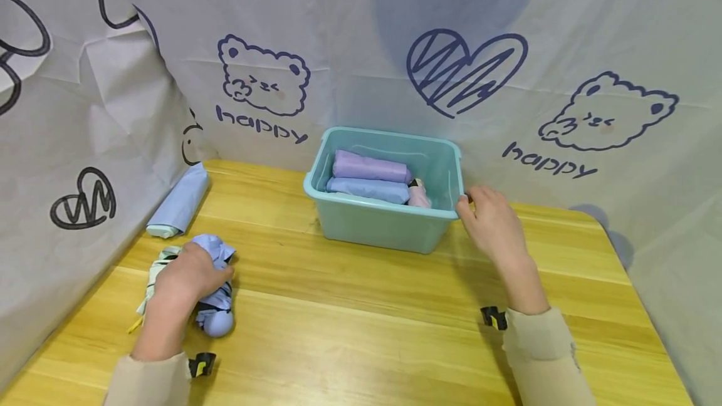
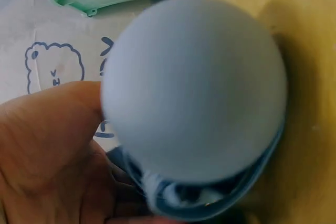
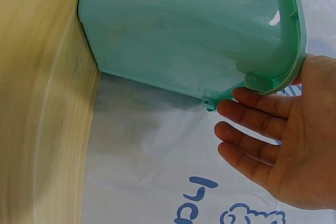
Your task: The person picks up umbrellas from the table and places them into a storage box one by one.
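Observation:
My left hand (image 1: 188, 277) grips a folded blue umbrella (image 1: 219, 298) on the left of the table. The umbrella's round knob (image 2: 194, 87) fills the middle of the left wrist view, and my palm and thumb show beside it. A pale green folded umbrella (image 1: 153, 275) with a yellow tip lies right beside it, partly hidden by my hand. At the back stands a teal plastic bin (image 1: 378, 225). My right hand (image 1: 497, 225) holds its right front corner, thumb over the rim and fingers under the outside, as the right wrist view shows.
Inside the bin lie a purple bundle (image 1: 372, 166), a blue bundle (image 1: 369, 188) and a small pink one (image 1: 418, 195). A rolled blue bundle (image 1: 182, 200) rests at the back left, against the patterned cloth (image 1: 361, 80) that hangs behind the wooden table (image 1: 338, 331).

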Tool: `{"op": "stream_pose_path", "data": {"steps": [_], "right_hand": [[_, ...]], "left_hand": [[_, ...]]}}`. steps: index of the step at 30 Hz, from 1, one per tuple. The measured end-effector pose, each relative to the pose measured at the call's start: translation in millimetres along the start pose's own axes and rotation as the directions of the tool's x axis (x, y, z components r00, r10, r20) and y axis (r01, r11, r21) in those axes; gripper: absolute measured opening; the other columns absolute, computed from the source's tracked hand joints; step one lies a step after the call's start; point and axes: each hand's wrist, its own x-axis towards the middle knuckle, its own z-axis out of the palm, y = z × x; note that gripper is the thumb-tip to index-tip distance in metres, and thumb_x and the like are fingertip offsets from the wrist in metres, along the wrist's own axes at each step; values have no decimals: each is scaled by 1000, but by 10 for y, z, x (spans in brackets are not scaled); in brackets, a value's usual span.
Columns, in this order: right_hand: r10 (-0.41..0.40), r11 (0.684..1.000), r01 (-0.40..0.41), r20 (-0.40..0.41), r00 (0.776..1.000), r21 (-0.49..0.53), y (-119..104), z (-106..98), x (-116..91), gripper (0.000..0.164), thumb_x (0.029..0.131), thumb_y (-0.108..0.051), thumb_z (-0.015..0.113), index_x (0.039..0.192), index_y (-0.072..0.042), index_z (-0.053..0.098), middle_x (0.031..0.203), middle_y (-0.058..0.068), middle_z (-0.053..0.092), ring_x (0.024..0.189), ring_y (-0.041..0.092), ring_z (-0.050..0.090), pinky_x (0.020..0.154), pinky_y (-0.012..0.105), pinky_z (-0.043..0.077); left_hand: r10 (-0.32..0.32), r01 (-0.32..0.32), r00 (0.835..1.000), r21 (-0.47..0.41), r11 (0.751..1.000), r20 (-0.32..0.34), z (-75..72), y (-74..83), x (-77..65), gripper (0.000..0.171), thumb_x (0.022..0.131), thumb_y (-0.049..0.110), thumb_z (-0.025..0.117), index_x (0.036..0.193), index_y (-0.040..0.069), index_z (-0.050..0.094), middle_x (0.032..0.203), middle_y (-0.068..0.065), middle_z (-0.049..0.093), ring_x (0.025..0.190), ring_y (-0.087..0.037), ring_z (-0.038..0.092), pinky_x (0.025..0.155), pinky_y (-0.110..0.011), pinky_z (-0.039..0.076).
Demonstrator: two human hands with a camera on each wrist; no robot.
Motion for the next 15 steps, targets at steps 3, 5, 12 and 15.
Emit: {"op": "stream_pose_path", "data": {"steps": [3,5,12,15], "right_hand": [[-1,1000,1,0,1000,-1,10,-6,1,46,108,-31,40,122,4,65,122,24,65,112,44,58,97,62,48],[-2,1000,2,-2,1000,0,15,-5,1,46,108,-31,40,122,4,65,122,24,65,112,45,58,97,62,49],[7,1000,-7,7,1000,5,20,7,5,48,108,-33,40,126,4,64,124,24,65,113,44,58,97,62,49],[12,1000,-12,7,1000,6,20,11,6,49,108,-34,39,126,4,64,123,24,65,113,44,57,98,62,48]], "left_hand": [[22,-23,1000,-16,1000,-21,4,-8,29,83,94,42,65,127,-29,38,132,-45,45,105,-50,61,82,-61,53],[39,-40,999,-30,999,-35,9,-18,40,77,93,41,67,122,-26,44,127,-42,49,99,-45,62,79,-59,54],[77,-82,994,-58,995,-79,34,-27,57,76,93,42,67,121,-23,40,104,-33,60,88,-41,64,70,-55,53],[96,-106,989,-90,990,-108,49,-12,70,74,92,42,67,120,-21,41,100,-31,61,83,-37,63,67,-51,53]]}}
